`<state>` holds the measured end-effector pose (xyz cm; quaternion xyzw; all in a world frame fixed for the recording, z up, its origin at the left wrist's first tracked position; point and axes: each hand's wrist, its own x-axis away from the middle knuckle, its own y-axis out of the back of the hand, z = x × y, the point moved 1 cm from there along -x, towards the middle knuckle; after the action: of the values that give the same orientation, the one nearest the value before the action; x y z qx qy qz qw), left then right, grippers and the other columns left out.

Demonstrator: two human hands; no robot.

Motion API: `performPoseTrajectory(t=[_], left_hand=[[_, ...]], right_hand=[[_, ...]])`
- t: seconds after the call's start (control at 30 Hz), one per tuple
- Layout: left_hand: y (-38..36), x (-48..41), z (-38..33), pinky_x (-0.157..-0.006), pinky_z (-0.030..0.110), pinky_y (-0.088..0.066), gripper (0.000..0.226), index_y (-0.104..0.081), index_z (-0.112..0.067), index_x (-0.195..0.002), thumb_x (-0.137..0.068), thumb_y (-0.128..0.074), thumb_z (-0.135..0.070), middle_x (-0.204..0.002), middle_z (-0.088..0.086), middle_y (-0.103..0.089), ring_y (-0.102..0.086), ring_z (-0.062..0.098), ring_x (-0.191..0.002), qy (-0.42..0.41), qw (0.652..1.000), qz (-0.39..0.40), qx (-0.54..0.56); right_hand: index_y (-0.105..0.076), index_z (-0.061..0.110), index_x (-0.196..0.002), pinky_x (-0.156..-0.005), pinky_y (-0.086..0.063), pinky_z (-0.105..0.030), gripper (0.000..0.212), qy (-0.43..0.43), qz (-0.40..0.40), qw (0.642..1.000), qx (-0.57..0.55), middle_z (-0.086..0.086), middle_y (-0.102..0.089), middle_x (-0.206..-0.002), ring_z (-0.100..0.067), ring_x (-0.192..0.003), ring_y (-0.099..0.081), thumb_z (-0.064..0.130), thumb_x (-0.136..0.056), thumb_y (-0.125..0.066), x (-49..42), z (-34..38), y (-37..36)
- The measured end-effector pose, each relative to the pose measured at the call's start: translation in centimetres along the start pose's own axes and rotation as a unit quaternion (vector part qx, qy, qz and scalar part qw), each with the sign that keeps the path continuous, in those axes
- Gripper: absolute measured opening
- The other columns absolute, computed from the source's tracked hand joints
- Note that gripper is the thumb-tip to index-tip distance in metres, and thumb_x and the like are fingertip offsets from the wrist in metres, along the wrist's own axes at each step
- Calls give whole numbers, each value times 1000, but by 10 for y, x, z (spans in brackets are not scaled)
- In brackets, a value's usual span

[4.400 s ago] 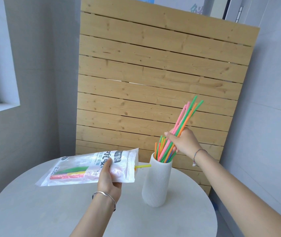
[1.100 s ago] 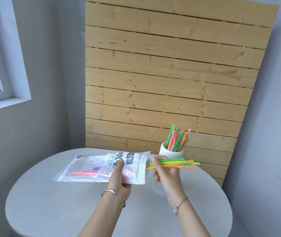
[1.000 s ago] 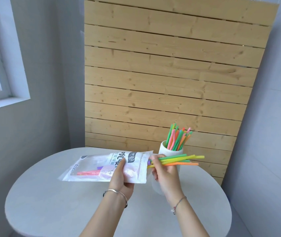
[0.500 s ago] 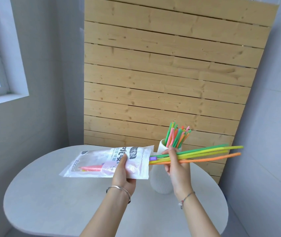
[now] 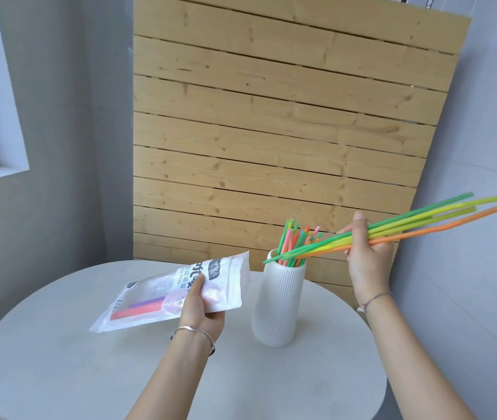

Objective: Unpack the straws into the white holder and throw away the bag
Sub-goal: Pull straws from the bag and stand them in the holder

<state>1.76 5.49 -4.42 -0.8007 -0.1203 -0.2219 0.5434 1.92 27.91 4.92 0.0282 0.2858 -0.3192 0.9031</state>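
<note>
Gripping a bundle of straws (image 5: 416, 230) at right of frame, the right hand (image 5: 365, 256) is angling their lower ends toward the white holder (image 5: 277, 301) at centre of the counter (image 5: 59, 374). The left hand (image 5: 198, 310) is clasping the bag (image 5: 156, 301), keeping the remaining straws contained.

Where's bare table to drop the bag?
Free: table near-left, below the bag; also front-right of the holder. Crowded: the strip between bag and holder, and above the holder, where the right hand carries straws.

Standing straws (image 5: 294, 242) crowding holder (image 5: 277, 301) mouth
</note>
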Motion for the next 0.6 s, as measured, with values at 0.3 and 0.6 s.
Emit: performPoseTrajectory(t=[0.3, 0.6], left_hand=[[-11, -2, 2, -74, 29, -48, 8, -61, -13, -92, -91, -61, -21, -93, 2, -66, -63, 13, -79, -17, 999, 26, -12], [-9, 0, 8, -62, 28, -49, 14, -61, -14, -103, -91, -61, -20, -95, 2, -67, -62, 14, -78, -10, 1000, 23, -4]], right_hand=[[-57, 18, -53, -59, -41, -30, 46, 33, -24, 998, 41, 2, -54, -52, -3, -45, -51, 33, -95, -48, -19, 5, 1], [-55, 19, -53, -47, -38, -9, 45, 101, -9, 992, 78, 5, -55, -52, 3, -47, -53, 30, -95, -46, -25, 13, -2]])
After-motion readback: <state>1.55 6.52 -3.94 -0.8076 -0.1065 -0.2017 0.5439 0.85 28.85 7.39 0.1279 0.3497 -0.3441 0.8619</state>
